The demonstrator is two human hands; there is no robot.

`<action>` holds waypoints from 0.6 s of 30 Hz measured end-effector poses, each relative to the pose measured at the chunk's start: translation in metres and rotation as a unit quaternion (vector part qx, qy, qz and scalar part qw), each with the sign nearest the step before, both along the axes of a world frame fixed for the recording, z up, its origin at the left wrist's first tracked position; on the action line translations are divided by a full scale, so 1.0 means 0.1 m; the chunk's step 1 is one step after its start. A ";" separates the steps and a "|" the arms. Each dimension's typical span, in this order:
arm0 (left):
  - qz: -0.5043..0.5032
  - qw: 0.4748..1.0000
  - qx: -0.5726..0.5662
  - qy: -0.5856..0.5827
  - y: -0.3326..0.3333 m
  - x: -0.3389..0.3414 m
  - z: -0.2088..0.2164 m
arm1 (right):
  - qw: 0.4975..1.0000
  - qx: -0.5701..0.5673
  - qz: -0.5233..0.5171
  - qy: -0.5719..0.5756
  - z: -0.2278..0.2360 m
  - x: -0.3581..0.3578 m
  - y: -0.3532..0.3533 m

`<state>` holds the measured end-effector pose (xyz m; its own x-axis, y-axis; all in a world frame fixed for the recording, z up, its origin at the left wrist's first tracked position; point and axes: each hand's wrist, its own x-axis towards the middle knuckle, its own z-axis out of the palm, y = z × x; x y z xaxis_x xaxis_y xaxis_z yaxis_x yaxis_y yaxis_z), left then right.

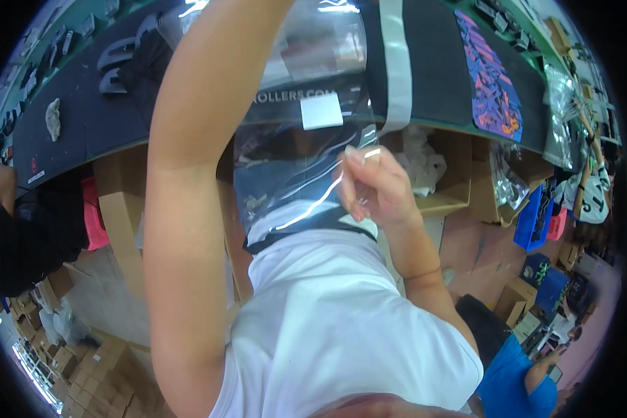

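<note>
A clear plastic bag with a dark printed band and a blank white label hangs over the near edge of the black worktable in front of my body. My right hand is closed at the bag's right edge, thumb and fingers pinching the film. My left arm reaches up across the picture and past its top edge, so the left hand itself is out of sight. Just right of the bag, a glossy white strip runs down over the table edge.
The black table curves across the top, with a purple and orange patterned sheet on its right. Open cardboard boxes stand under its edge, one with clear plastic inside. A blue bin is farther right. Other people work at both sides.
</note>
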<state>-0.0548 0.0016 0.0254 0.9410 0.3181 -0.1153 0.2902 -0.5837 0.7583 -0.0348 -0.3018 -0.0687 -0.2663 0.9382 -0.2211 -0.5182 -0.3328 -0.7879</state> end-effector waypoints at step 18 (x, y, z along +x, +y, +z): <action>0.155 0.871 0.400 0.242 -2.10 -1.39 0.34 | 0.978 0.032 0.007 -0.204 -0.47 -0.08 0.06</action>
